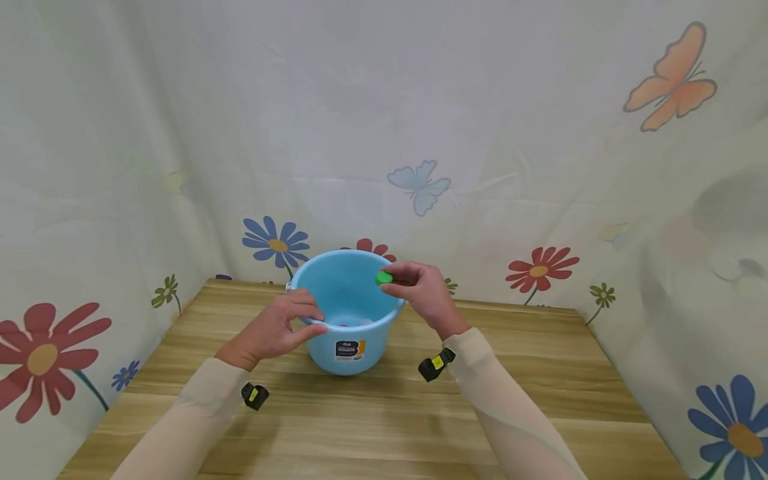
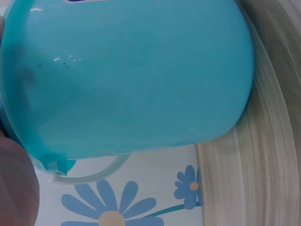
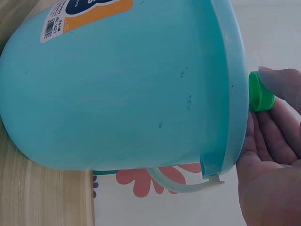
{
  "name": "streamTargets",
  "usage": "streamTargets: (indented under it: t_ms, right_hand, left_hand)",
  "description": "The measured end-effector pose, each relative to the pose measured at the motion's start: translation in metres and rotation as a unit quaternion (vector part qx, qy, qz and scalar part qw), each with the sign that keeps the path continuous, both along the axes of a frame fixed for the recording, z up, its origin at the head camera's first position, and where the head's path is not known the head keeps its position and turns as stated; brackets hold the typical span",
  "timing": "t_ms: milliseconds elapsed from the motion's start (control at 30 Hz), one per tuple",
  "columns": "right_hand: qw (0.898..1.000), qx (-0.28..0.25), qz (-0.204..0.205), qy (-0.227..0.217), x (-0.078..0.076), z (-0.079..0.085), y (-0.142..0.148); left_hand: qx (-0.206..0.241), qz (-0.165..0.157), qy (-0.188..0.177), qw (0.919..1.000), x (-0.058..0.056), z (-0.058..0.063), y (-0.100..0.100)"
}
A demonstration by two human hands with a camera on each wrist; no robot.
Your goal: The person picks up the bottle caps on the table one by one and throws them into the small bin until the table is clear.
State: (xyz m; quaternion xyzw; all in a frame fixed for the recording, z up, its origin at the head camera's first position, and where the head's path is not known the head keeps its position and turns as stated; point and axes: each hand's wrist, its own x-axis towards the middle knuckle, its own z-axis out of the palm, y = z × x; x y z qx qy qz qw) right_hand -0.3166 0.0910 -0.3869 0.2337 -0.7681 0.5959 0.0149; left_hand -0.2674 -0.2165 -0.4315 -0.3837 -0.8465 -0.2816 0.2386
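A light blue plastic bucket (image 1: 378, 347) stands upright on the table, its label facing me. My left hand (image 1: 279, 327) grips its near left rim, thumb outside and fingers over the inner side. In the left wrist view, only part of that hand (image 2: 16, 183) shows beside the bucket wall (image 2: 131, 80). My right hand (image 1: 427, 297) pinches a small green cap (image 1: 384, 278) above the right side of the bucket's opening. From the right wrist, the cap (image 3: 266, 100) looks hollow, held between thumb and fingers close by the rim. Small pale and reddish bits show low inside the bucket.
The wooden table (image 1: 510, 393) runs back to a pale curtain (image 1: 336, 127) printed with flowers and butterflies, which also closes in both sides. A white bucket handle (image 3: 183, 187) hangs on the far side. Small black cameras (image 1: 255, 396) sit at both wrists.
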Motion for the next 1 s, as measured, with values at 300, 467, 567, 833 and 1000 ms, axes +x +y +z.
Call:
streamTargets:
  t_ms: [300,467,567,833,1000]
  right_hand:
    - [1.000,-0.001,0.000,-0.001,0.0002,0.0007,-0.0018]
    - [1.000,-0.004,-0.001,-0.003,0.0001,0.0006,-0.0034]
    - [1.000,-0.008,0.001,-0.004,0.0005,0.0006,-0.0043]
    - [1.000,-0.016,-0.001,-0.001,0.0000,-0.0002,-0.0069]
    - [1.000,-0.016,-0.002,0.000,0.0007,0.0000,-0.0074]
  left_hand:
    - [-0.001,0.001,0.002,1.0000,0.0002,-0.0004,-0.0004]
    - [-0.003,0.009,-0.003,1.0000,0.0010,0.0000,-0.0003]
    - [-0.006,0.010,-0.001,0.9999,0.0011,0.0000,-0.0001]
    - [-0.002,0.005,0.003,1.0000,0.0014,0.0003,0.0001]
    - [0.001,0.005,-0.003,1.0000,0.0023,0.0001,0.0001]
